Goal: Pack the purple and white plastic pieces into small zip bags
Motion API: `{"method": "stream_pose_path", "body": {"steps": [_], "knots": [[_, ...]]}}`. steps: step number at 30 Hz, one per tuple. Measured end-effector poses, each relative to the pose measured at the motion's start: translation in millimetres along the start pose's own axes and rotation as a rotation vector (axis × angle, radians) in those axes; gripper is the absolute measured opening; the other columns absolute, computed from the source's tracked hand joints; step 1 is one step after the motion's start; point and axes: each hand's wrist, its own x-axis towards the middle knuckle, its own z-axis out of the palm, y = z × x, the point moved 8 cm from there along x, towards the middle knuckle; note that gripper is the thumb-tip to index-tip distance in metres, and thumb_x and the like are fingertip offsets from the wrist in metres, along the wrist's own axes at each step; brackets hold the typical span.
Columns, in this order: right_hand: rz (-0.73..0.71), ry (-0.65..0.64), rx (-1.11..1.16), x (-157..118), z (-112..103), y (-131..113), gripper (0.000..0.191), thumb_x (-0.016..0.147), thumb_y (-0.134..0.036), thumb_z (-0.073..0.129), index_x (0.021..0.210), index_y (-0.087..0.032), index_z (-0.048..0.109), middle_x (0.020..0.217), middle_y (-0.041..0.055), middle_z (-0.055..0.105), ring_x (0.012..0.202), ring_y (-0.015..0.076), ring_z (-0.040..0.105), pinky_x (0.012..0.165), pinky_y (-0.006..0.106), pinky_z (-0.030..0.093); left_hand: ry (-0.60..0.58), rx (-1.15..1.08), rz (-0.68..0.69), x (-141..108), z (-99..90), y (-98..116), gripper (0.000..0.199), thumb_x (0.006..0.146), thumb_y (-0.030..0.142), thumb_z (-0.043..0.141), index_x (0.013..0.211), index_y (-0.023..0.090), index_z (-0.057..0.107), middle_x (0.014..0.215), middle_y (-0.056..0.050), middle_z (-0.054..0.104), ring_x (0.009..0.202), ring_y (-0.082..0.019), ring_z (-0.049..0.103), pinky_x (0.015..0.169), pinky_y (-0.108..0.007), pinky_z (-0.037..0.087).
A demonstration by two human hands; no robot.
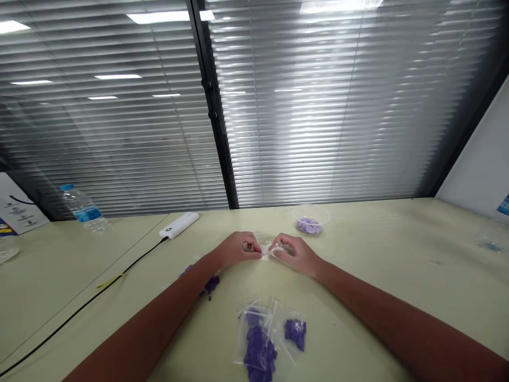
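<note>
A small clear plastic bag with whitish pieces (266, 250) is held between my hands above the middle of the table. My left hand (238, 248) is closed, thumb and fingertips pinching its left side. My right hand (296, 255) is closed too, gripping the right side of the plastic. Beside my left forearm lie loose dark purple pieces (212, 284), partly hidden by the arm. Nearer to me are a clear bag of purple pieces (259, 347) and a smaller bag of purple pieces (295, 332). Behind my right hand stands a round clear tub (324, 215) with lilac pieces in it.
On the left of the table (382, 239) lies a white oblong device (180, 225) with a black cable (99, 295) running toward me. A tilted-looking water bottle (84, 208) and a printed white box (19, 207) stand farther left. Blinds (302, 116) rise behind the table.
</note>
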Motion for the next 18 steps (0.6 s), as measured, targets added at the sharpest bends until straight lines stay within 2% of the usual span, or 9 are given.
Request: {"method": "stream_pose_path", "body": {"steps": [2,4,7,10,12,15,18], "knots": [[0.023,0.073,-0.035,2.9,-5.5,4.0,0.022,0.096,-0.041,0.057,0.096,-0.021,0.065,0.092,0.0010,0.069,0.086,0.0187,0.062,0.079,0.029,0.045,0.010,-0.005,-0.004,0.9,2.3,0.1,0.021,0.082,0.043,0.076,0.089,0.023,0.080,0.087,-0.002,0.069,0.074,-0.014,0.061,0.066,-0.024,0.043],[0.070,0.115,-0.100,4.7,-8.1,9.0,0.023,0.098,-0.042,0.053,0.095,-0.021,0.063,0.087,0.0007,0.067,0.083,0.0180,0.060,0.076,0.028,0.044,0.014,-0.015,-0.004,1.1,3.7,1.2,0.023,0.081,0.045,0.078,0.089,0.023,0.080,0.087,-0.002,0.069,0.073,-0.013,0.060,0.064,-0.024,0.043],[0.085,0.035,-0.164,5.6,-0.8,10.5,0.024,0.098,-0.043,0.054,0.096,-0.021,0.062,0.079,-0.0019,0.062,0.073,0.0156,0.054,0.068,0.027,0.039,0.021,-0.021,0.017,0.6,5.4,5.1,0.027,0.077,0.047,0.081,0.088,0.023,0.080,0.087,-0.002,0.070,0.073,-0.013,0.060,0.064,-0.023,0.043],[0.065,-0.076,-0.093,3.8,7.7,7.7,0.025,0.099,-0.045,0.053,0.101,-0.022,0.063,0.078,-0.0038,0.061,0.069,0.0137,0.052,0.066,0.025,0.037,0.056,-0.001,0.024,0.1,6.4,7.7,0.023,0.080,0.045,0.079,0.085,0.022,0.079,0.085,-0.002,0.070,0.074,-0.013,0.060,0.066,-0.023,0.042],[0.073,-0.055,-0.040,3.2,5.1,7.7,0.026,0.100,-0.046,0.051,0.102,-0.022,0.062,0.083,-0.0032,0.063,0.072,0.0139,0.054,0.068,0.026,0.038,0.073,0.003,-0.005,-0.3,7.1,6.6,0.023,0.082,0.044,0.077,0.085,0.021,0.078,0.083,-0.002,0.070,0.073,-0.013,0.060,0.066,-0.023,0.042],[0.095,0.042,-0.024,3.9,-3.6,10.9,0.026,0.101,-0.045,0.051,0.098,-0.021,0.062,0.088,-0.0017,0.064,0.079,0.0155,0.056,0.074,0.027,0.040,0.089,-0.007,-0.082,-2.2,5.4,3.2,0.035,0.081,0.050,0.076,0.099,0.021,0.074,0.081,0.000,0.066,0.071,-0.014,0.059,0.064,-0.024,0.042],[0.089,0.077,-0.040,5.2,-6.4,12.4,0.025,0.099,-0.044,0.053,0.095,-0.021,0.062,0.087,-0.0010,0.063,0.083,0.0169,0.057,0.076,0.028,0.041,0.062,0.058,-0.147,-4.6,4.7,4.1,0.065,0.075,0.060,0.078,0.128,0.026,0.065,0.090,0.002,0.065,0.067,-0.013,0.057,0.062,-0.024,0.041]]}}
